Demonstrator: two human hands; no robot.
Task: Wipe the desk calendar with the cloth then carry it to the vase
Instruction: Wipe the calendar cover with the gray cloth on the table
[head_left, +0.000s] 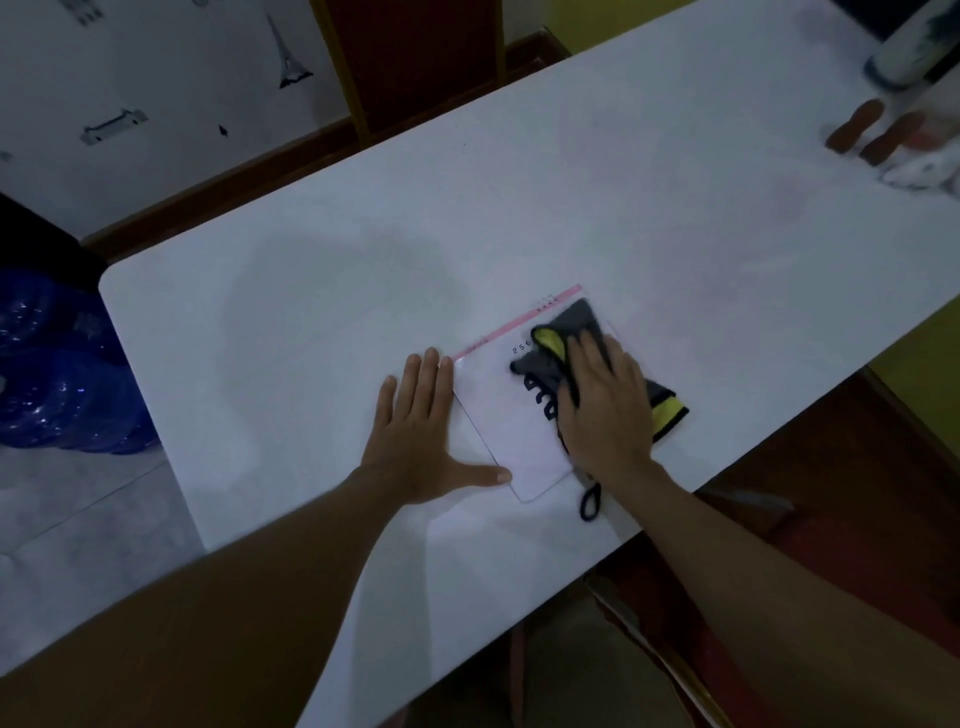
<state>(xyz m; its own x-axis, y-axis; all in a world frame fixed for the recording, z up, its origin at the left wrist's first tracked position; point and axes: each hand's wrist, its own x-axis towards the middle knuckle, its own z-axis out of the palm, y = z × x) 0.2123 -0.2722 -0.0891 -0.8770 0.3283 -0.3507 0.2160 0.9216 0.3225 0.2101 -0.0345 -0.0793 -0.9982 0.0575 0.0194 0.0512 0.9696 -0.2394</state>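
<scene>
Two hands are laid on a white table (571, 218). The calendar (506, 415) lies flat near the table's near edge, its long axis running diagonally from near-left to far-right, with a pink strip along its far-left edge. The left hand (421, 431) is spread flat and open on the table, its thumb and fingertips touching the calendar's edge. The right hand (605, 400) is pressed palm-down, fingers extended, on a grey and yellow cloth (571, 332) lying over the calendar's right part. Black numerals and a black spiral binding are seen beside the cloth. A blurred vase (906, 57) stands at the far right corner. Blue bottles (62, 374) rest on the floor at left, in a dim room.
</scene>
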